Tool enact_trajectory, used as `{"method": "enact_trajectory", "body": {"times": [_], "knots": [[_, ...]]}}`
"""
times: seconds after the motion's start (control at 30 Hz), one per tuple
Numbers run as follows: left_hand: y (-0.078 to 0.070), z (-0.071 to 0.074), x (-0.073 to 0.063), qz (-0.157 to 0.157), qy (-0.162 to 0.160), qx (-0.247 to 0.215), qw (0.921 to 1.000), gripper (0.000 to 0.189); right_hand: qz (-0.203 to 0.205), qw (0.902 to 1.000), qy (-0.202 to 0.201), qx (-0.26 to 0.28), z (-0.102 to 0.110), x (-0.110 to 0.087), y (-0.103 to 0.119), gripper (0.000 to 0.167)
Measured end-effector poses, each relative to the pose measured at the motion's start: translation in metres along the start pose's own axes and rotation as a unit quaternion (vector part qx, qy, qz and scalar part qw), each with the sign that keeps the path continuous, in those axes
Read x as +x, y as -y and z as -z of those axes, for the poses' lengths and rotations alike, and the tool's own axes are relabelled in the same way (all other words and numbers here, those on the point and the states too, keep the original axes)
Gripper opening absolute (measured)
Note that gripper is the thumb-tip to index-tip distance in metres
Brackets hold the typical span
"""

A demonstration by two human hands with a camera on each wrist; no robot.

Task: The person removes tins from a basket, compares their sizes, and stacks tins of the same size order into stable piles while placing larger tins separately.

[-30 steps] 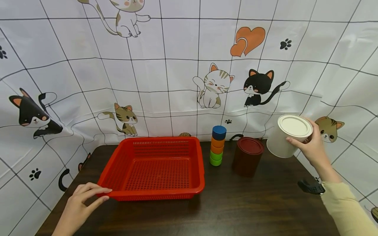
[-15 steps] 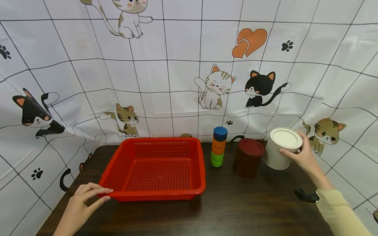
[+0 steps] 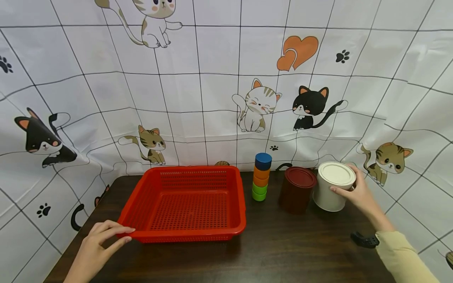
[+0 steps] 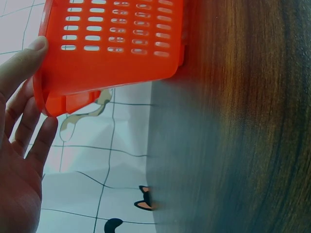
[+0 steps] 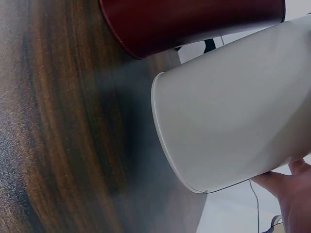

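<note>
My left hand [image 3: 94, 247] is at the near left corner of a red plastic basket [image 3: 191, 234], its thumb and fingers pinching the rim. In the left wrist view, the thumb lies on one side of the basket's rim [image 4: 43, 73] and the fingers are on the other. At the right, my right hand [image 3: 359, 196] grips a white canister [image 3: 327, 196] with a cream lid by its right side. A dark red canister [image 3: 296, 194] stands close to its left. The right wrist view shows the white canister [image 5: 233, 107] slightly tilted; I cannot tell whether its base touches the table.
A stack of blue, orange and green round pieces [image 3: 260, 179] stands between the basket and the dark red canister. Everything is on a dark wooden table [image 3: 269, 251]. Behind it hangs a white sheet [image 3: 219, 94] printed with cats. A black strap [image 3: 364, 239] is at my right wrist.
My right hand has brought the white canister down and to the left, close beside the dark red canister, and it is more upright. The left hand and basket have stayed in place.
</note>
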State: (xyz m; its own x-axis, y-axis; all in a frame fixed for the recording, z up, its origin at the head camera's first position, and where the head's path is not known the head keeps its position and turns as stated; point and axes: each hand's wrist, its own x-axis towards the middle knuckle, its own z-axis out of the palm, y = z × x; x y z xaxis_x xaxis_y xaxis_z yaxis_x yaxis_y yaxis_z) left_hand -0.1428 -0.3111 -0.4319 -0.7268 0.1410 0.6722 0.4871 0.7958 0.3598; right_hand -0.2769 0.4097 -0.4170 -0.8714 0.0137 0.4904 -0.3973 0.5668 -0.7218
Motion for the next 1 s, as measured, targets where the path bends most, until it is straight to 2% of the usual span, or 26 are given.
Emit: {"method": "enact_trajectory", "body": {"times": [0.17, 0.33, 0.77, 1.0], "knots": [[0.0006, -0.0012, -0.0020, 0.006, 0.003, 0.002, 1.0000, 0.043, -0.001, 0.9995, 0.012, 0.029, -0.0045, -0.0013, -0.0045, 0.089], [0.0016, -0.0016, -0.0022, 0.004, 0.001, 0.005, 1.0000, 0.045, -0.020, 0.9987, 0.020, 0.041, -0.0065, -0.0021, -0.0069, 0.086], [0.0005, -0.0014, -0.0015, 0.011, 0.003, 0.008, 0.9999, 0.042, -0.021, 0.9989, 0.026, 0.033, -0.0091, -0.0077, -0.0059, 0.082], [-0.0004, -0.0009, -0.0013, 0.014, 0.004, 0.007, 0.9999, 0.041, -0.037, 0.9987, 0.026, 0.023, -0.0075, -0.0084, -0.0079, 0.082]]}}
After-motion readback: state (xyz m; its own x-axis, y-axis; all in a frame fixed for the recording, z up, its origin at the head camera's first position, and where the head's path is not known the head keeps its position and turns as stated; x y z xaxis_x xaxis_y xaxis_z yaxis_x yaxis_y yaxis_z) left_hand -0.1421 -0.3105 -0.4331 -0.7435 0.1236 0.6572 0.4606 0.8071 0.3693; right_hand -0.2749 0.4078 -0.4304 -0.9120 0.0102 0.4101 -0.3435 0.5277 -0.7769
